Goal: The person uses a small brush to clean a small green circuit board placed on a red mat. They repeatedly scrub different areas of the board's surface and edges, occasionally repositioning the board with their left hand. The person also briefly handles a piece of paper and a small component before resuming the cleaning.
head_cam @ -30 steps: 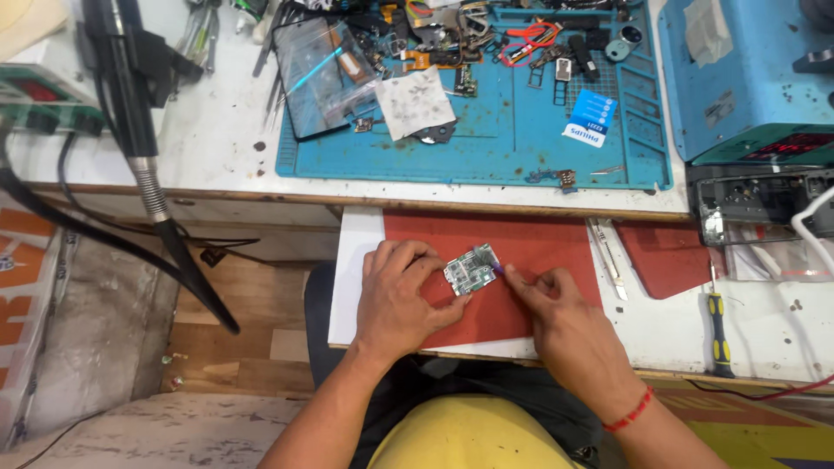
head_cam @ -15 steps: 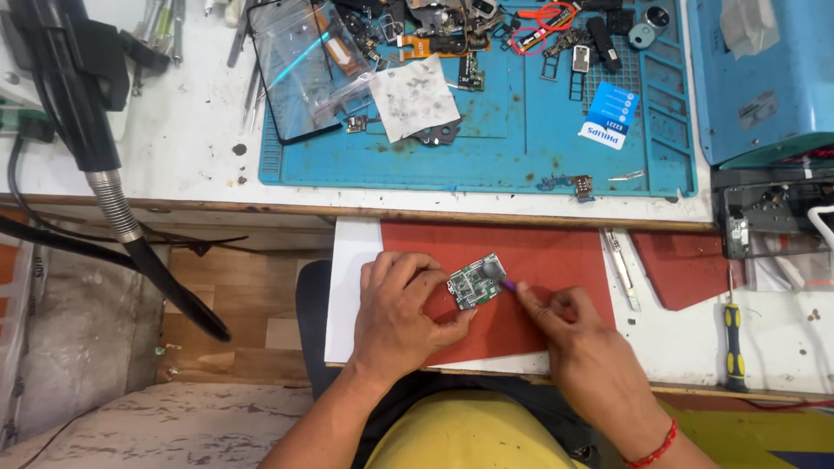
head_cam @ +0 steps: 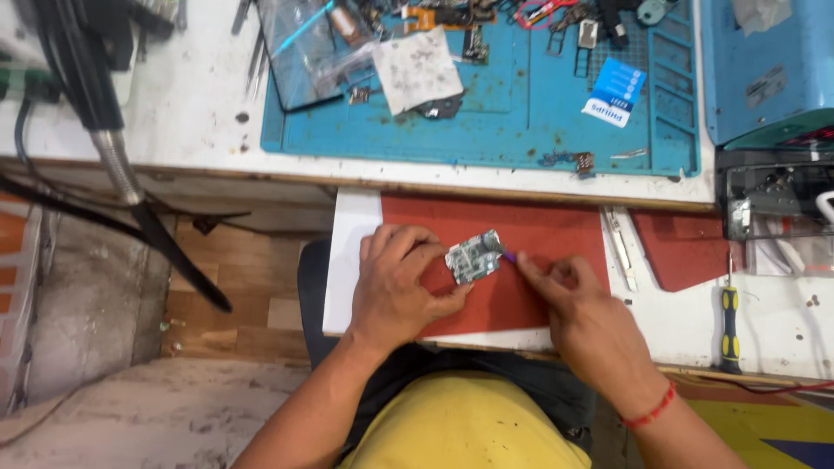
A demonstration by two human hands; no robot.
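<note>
On a red mat (head_cam: 539, 239), the left hand (head_cam: 395, 282) grips a small green circuit board (head_cam: 474, 256). The right hand (head_cam: 569, 300) pinches a thin purple-tipped tool (head_cam: 507, 256) against its edge; work appears unfinished.

Bench count, by kind

One small green circuit board (head_cam: 474, 257), two bare hands, one blue silicone work mat (head_cam: 512, 130), one yellow-handled screwdriver (head_cam: 729, 323).

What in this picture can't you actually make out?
Head view only:
- Purple tool: only its tip shows; the right hand covers the rest, so its kind is unclear.
- Circuit board: parts too small and blurred to tell; the left hand hides its near edge.
- Blue machine: cut off by the top and right edges.
- Clutter on the blue mat: cut off by the top edge.
</note>
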